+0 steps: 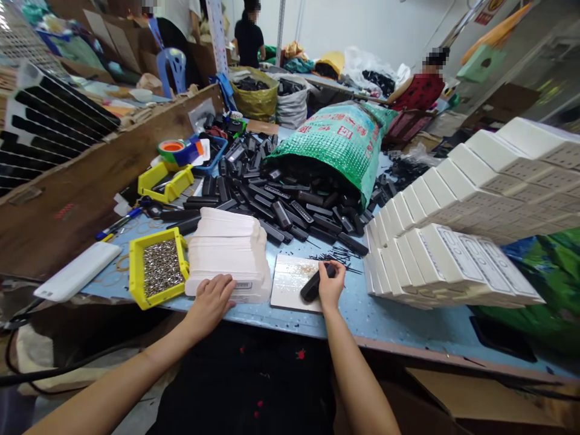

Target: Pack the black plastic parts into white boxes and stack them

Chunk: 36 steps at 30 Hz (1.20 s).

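My right hand (333, 284) is wrapped around a long black plastic case (312, 287), tilted over a small white board (286, 279) with tiny shiny bits scattered on it. My left hand (212, 300) lies with fingers stretched out against the front of a stack of flat white printed cards (229, 248). Left of the stack, a yellow bin (136, 275) holds many small silvery metal parts (162, 267). Behind the board spreads a heap of similar black cases (272, 205), along with thin black strips (338, 257).
White boxes (426, 260) are stacked high on the right. A green woven sack (335, 139) spills black cases at the back. On the left are a second yellow bin (165, 184), tape rolls (174, 150), pens (118, 223) and a white power bar (78, 272). Several people work beyond.
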### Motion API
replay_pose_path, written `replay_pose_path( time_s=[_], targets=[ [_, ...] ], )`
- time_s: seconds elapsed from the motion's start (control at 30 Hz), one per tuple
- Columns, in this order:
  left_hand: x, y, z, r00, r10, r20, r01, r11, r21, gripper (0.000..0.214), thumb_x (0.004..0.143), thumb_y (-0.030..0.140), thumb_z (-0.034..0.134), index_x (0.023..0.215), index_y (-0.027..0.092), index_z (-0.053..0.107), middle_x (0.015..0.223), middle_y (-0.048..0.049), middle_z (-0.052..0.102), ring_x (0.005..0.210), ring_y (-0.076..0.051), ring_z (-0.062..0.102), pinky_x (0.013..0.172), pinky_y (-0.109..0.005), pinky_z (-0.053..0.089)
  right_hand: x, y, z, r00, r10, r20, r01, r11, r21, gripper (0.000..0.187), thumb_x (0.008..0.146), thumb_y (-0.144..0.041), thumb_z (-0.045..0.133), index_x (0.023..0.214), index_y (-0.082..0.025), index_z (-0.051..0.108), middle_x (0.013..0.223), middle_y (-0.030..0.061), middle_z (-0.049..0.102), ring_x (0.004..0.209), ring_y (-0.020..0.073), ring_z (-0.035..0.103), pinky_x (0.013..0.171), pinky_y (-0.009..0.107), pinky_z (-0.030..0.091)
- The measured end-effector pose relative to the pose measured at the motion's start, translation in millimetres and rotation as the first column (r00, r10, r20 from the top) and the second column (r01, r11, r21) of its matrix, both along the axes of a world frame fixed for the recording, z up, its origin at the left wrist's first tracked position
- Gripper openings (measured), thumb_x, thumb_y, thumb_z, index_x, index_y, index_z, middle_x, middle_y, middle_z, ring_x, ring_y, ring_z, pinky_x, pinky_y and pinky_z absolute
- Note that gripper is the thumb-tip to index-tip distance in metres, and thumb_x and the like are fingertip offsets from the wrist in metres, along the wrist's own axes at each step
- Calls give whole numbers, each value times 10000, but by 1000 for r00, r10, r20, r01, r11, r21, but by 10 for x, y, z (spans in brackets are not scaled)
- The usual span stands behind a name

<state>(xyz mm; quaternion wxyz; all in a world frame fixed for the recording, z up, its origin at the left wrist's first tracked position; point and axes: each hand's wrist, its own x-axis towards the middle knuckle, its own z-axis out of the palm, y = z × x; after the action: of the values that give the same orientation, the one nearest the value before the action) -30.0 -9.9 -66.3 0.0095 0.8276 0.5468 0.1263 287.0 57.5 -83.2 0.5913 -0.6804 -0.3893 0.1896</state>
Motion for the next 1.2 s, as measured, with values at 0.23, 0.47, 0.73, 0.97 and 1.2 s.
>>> replay_pose_path(
  time_s=[0.23, 0.47, 0.73, 0.97, 1.2],
  targets=[
    [6, 18, 795, 939, 76, 334, 135, 815, -564, 234, 895, 333, 453, 915, 199, 644, 875, -74, 669, 882, -246, 615, 848, -370, 462, -333, -434, 394, 876, 290, 387, -389, 897, 209, 123, 870, -246, 549, 980, -209, 589, 864, 42, 612, 812, 182, 592, 766, 340, 492],
    [350, -61, 691, 632, 284, 721, 456, 615, -643, 516, 788, 501, 584, 1199, 203, 494, 1154, -98, 611, 1116, -278, 548, 989, -427, 414, -987, -701, 896, 538, 547, 641, -746, 663, 61, 268, 859, -310, 635, 1106, -206, 634, 1123, 103, 568, 1103, 245, 494, 962, 418, 410],
    [258, -32, 625, 791, 173, 587, 285, 745, -603, 853, 694, 447, 739, 1390, 219, 301, 1062, -76, 655, 1008, -270, 607, 892, -391, 464, -678, -788, 824, 522, 813, 258, -827, 556, -77, 237, 859, -403, 627, 729, -205, 622, 957, 43, 568, 952, 201, 512, 874, 372, 416],
    [610, -90, 719, 775, 49, 629, 344, 803, -486, 583, 746, 358, 683, 1237, 218, 401, 1185, -108, 567, 1051, -254, 589, 919, -388, 465, -831, -712, 628, 595, 732, -332, -741, 660, 126, 484, 865, -604, 502, 1150, -230, 616, 932, 53, 623, 794, 174, 621, 691, 285, 526],
    [793, -60, 694, 678, 294, 674, 242, 777, -582, 1064, 727, 263, 672, 1479, 234, -80, 1299, -161, 525, 1128, -294, 586, 975, -458, 423, -676, -672, 810, 463, 885, -57, -877, 466, 115, 371, 800, -509, 657, 1084, -276, 708, 1240, 63, 635, 1157, 249, 591, 1021, 430, 450]
  ],
)
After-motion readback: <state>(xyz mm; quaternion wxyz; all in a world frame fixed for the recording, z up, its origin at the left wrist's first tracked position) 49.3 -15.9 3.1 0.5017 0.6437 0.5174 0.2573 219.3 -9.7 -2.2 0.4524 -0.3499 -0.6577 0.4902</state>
